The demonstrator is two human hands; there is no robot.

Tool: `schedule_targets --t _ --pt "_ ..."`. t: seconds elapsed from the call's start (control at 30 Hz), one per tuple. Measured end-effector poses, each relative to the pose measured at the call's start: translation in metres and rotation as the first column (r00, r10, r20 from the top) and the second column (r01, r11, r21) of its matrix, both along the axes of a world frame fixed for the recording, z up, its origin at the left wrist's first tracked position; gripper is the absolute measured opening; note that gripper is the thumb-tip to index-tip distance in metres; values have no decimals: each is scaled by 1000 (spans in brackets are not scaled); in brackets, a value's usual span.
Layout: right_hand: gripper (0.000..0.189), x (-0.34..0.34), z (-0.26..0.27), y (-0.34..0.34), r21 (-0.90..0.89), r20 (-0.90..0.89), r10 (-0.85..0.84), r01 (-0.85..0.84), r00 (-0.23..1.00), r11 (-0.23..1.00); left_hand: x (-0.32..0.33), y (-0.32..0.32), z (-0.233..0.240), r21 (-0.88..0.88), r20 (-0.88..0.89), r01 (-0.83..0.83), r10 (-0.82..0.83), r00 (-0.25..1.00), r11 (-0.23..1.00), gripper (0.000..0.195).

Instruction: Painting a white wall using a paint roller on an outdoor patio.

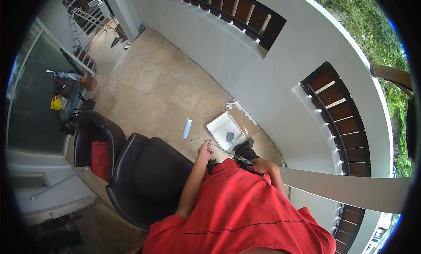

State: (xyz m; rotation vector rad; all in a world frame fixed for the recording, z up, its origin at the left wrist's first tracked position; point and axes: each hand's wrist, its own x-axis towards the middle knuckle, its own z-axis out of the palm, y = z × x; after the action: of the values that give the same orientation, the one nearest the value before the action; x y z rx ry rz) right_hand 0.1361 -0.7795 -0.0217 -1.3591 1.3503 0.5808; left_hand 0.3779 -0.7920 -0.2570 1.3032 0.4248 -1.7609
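Note:
A paint roller with a pale blue-white cover (187, 129) points away from me to the left of a white paint tray (224, 129). My right hand (260, 166) is closed around its handle (242, 160), close to my waist. Farther along, my left hand (206, 150) touches the thin metal rod near the bend, its fingers partly curled; whether they grip it is unclear. On the tiled floor, the tray lies over a piece of brown cardboard (245, 121) with white paint marks. A grey-blue patch or object (230, 136) shows inside the tray, near my dark shoe (249, 143).
Dark leather armchairs (161, 175) stand close on my left, one holding a red cloth (100, 158). A low white wall (210, 50) with dark slatted openings runs along the right. Beyond the chairs are a glass door (39, 96) and a terracotta pot (88, 81).

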Motion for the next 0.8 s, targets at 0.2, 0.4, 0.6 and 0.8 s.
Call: schedule_targets --t 0.2,0.4,0.6,0.8 --pt "40 1 6 -9 11 127 -131 130 983 991 3 -23 0 -34 11 40 -39 999 999 11" --pt "40 -16 -21 -29 -41 148 -93 100 985 994 -11 -45 3 -29 69 57 -55 996 998 20" --pt "36 -11 -53 -100 -13 275 -64 71 959 997 7 -74 2 -65 92 -21 27 995 998 24" --pt "40 25 -30 -219 134 215 218 -250 952 959 34 -117 21 -141 80 -264 277 958 954 27"
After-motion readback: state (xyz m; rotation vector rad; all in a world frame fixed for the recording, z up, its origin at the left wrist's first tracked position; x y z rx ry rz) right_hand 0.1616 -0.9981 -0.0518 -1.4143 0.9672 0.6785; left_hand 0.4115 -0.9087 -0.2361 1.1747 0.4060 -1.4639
